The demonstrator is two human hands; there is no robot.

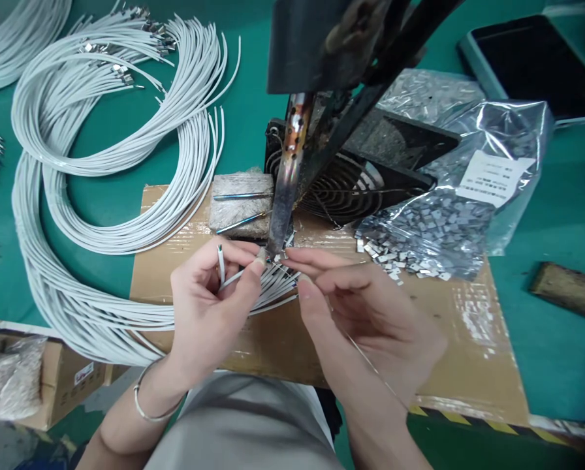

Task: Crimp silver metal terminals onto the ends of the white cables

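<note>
My left hand (217,303) is closed on a white cable (231,279), pinched between thumb and forefinger. One cut end of it, with a dark and green core, sticks up over my fingers. Pinched in my right hand (365,320) is a thin silvery solder wire (368,359), which trails back past the wrist. Between both sets of fingertips, a tiny shiny metal piece (277,258) sits right under the tip of a soldering iron (286,189) pointing down. Whether the tip touches it I cannot tell. More white cables (283,284) lie beneath my hands.
Coiled white cable bundles (116,156) fill the left side. A black fan (351,186) stands behind the iron, beside a wrapped block (241,202). At right, a plastic bag (429,222) spills small metal tabs onto the cardboard sheet (454,339). A dark-screened device (542,65) lies farther back.
</note>
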